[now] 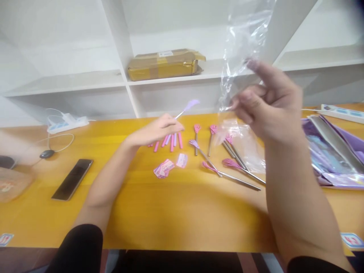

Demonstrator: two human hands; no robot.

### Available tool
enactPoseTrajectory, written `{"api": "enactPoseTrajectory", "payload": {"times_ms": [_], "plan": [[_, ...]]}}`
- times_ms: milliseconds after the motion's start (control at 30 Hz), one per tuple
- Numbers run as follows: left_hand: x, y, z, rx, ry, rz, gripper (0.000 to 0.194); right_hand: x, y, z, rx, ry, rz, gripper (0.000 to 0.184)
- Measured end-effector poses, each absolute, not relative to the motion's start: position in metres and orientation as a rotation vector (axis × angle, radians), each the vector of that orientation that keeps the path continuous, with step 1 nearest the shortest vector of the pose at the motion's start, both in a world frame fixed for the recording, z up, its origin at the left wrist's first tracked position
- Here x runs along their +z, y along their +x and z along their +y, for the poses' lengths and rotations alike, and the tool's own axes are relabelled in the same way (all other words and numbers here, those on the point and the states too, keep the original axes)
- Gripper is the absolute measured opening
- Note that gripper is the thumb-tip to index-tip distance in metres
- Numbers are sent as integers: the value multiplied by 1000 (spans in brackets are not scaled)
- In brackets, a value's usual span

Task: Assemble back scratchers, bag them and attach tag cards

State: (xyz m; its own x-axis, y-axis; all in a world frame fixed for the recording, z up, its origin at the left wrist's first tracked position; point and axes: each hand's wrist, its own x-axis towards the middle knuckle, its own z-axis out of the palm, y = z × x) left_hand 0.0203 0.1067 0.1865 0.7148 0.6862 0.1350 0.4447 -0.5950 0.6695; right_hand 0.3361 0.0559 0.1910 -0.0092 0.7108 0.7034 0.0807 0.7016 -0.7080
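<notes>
My left hand (159, 129) is closed around a back scratcher (192, 104), its lavender head and a bit of metal shaft sticking out past the fingers. Raised at the upper right, my right hand (270, 98) pinches a clear plastic bag (246, 36) that hangs crumpled and see-through. Under the left hand lie several pink and lavender tubes (172, 142), partly hidden by it. To their right, more back scratchers with pink or lavender hand-shaped heads and metal rods (239, 180) are spread on the table. Small printed cards (164, 168) lie just in front of the tubes.
Clear plastic bags (250, 146) lie behind my right forearm. A purple package (335, 151) sits at the right. A phone (72, 179), a cable with a dark plug (47, 154) and a power strip (68, 124) are at the left. A cardboard box (165, 64) rests on the shelf.
</notes>
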Motion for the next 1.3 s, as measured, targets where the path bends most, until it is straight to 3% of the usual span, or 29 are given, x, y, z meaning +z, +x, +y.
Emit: {"api": "enactPoseTrajectory", "payload": {"times_ms": [133,300,533,867,1133,1300], "plan": [[195,25,91,379,2192,586,57,182,279,39,728,-768,-1533,38],[199,36,71,530,2248,513,26,175,257,35,944,-666,-1574,41],[199,33,72,581,1981,605,38,177,286,53,948,-674,-1414,30],[177,64,67,591,1962,629,38,172,264,47,988,-956,-1525,58],[177,59,74,593,1977,519,38,168,269,54,692,-998,-1459,40],[187,42,76,910,2014,543,39,181,290,59,489,-773,-1171,30]]}}
